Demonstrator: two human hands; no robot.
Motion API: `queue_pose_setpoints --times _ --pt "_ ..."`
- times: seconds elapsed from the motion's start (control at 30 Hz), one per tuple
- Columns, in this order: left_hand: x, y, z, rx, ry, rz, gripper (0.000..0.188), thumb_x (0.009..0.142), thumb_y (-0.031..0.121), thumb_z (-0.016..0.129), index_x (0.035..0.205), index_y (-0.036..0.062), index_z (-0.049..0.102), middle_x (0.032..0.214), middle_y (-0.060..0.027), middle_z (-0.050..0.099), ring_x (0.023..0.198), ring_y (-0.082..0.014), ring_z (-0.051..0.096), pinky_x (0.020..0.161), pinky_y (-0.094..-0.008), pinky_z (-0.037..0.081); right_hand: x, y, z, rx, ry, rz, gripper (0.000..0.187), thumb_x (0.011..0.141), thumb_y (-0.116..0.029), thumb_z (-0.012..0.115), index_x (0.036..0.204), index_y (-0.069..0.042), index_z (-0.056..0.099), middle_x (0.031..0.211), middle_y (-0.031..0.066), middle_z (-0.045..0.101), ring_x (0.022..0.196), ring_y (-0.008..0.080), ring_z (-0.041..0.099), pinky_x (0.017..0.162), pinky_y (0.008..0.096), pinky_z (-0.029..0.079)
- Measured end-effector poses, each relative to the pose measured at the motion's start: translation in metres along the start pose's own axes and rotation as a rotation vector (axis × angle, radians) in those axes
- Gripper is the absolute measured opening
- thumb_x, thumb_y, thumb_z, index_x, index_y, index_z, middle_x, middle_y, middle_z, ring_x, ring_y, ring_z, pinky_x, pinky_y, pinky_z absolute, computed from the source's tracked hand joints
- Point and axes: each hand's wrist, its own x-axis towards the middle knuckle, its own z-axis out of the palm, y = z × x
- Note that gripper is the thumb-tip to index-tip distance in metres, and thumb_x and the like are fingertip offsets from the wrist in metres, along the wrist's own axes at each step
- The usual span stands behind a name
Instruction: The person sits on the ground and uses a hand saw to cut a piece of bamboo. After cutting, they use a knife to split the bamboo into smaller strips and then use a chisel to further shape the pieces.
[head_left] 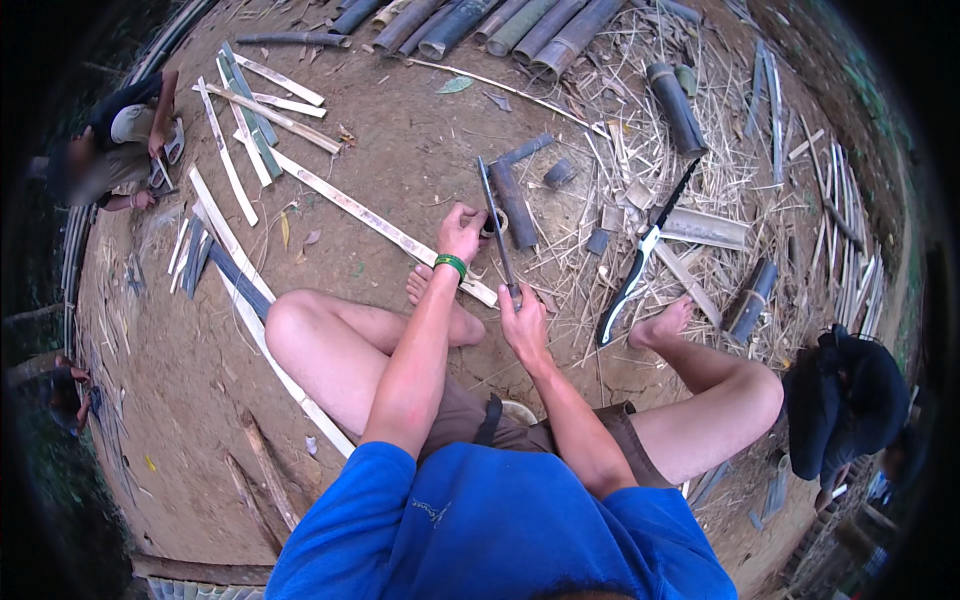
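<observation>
My right hand [524, 322] is closed around the lower end of a long, narrow dark knife [503, 243], its blade pointing away from me. Beside the blade, the fingers of my left hand [462, 235] are closed on a short bamboo piece [490, 226] with a pale cut rim; the knife partly hides it. Just right of the blade a dark bamboo tube [514, 205] lies on the ground. Farther right rests a pruning saw [632, 275] with a white and black handle and a black curved blade.
Bamboo poles [560, 38] lie at the far side. Shavings [590, 235] cover the ground to the right, around a bamboo tube [676, 108] and a split half [705, 228]. Pale strips [345, 203] lie on the left. One person [125, 140] crouches far left, another [845, 400] at right.
</observation>
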Motion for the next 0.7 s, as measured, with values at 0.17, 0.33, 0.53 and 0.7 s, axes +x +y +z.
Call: queue_pose_setpoints --times 0.17,0.33,0.53,0.7 --pt "0.001 0.000 0.000 -0.034 -0.017 -0.020 0.018 0.097 0.016 0.068 0.100 0.0003 0.060 0.090 -0.0146 0.070 0.073 -0.0202 0.070 0.056 -0.0348 0.062 -0.002 -0.004 0.005 -0.024 0.031 0.020 0.044 0.098 -0.039 0.062 0.100 0.004 0.066 0.078 0.0289 0.067 0.076 0.0460 0.067 0.071 0.0524 0.050" --pt "0.006 0.003 -0.002 -0.050 -0.062 -0.072 0.015 0.100 0.016 0.063 0.099 0.0021 0.057 0.097 -0.0142 0.065 0.082 -0.0231 0.069 0.067 -0.0422 0.067 0.001 -0.014 -0.002 -0.052 0.020 0.010 0.048 0.099 -0.040 0.061 0.099 0.008 0.065 0.080 0.0327 0.067 0.080 0.0487 0.068 0.073 0.0524 0.050" --pt "0.005 0.006 -0.011 -0.012 0.058 -0.093 0.030 0.104 0.029 0.054 0.121 0.0059 0.063 0.101 -0.0145 0.061 0.084 -0.0236 0.066 0.073 -0.0389 0.061 0.008 -0.017 -0.006 -0.082 -0.011 -0.008 0.048 0.098 -0.039 0.062 0.100 0.009 0.066 0.082 0.0346 0.067 0.083 0.0508 0.068 0.076 0.0535 0.051" --pt "-0.035 0.030 0.007 0.184 0.375 0.270 0.052 0.104 0.043 0.050 0.134 0.0011 0.060 0.135 -0.0220 0.060 0.125 -0.0383 0.056 0.112 -0.0477 0.039 0.012 -0.007 -0.006 -0.079 0.039 -0.034 0.049 0.097 -0.040 0.063 0.095 0.008 0.066 0.082 0.0349 0.067 0.084 0.0538 0.067 0.078 0.0576 0.052"
